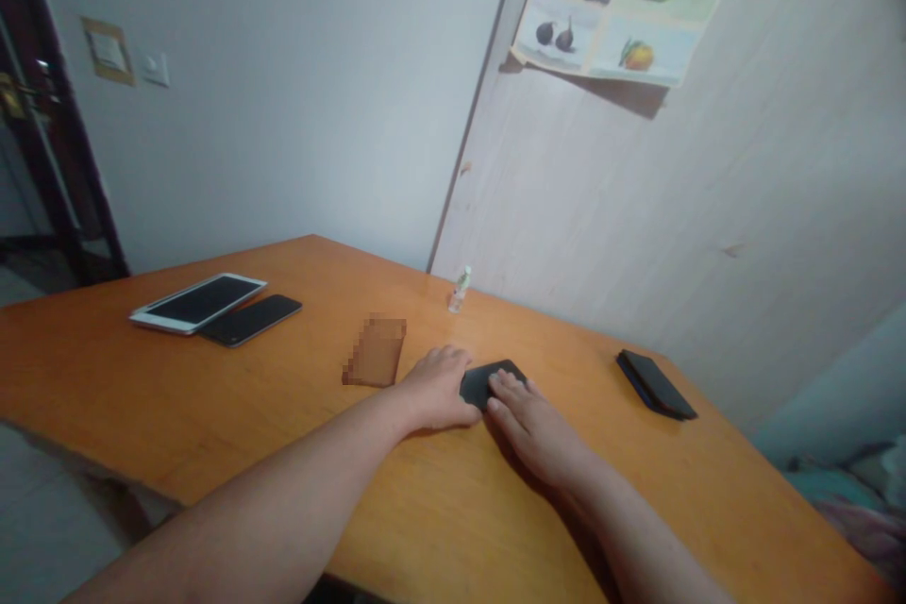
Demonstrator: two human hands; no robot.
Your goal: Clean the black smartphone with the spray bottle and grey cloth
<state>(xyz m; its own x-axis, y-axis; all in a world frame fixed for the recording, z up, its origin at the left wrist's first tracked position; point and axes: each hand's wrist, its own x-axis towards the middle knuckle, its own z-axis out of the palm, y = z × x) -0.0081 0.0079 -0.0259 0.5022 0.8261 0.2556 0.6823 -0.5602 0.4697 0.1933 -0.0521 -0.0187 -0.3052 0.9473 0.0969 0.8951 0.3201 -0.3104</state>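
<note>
A flat black rectangular object, perhaps a phone or a wallet, lies on the table between my hands; most of it is covered, so its kind is not plain. My left hand grips its left end, thumb on the near side and fingers along the far side. My right hand rests over its right part with the fingers stretched out flat. Left of my left hand is a brown, pixelated flat item. Beyond my hands stands a small clear bottle.
On the left of the wooden table, a white-framed tablet lies against a black phone. A dark folded wallet-like item lies near the right edge. A wall with a fruit poster rises behind.
</note>
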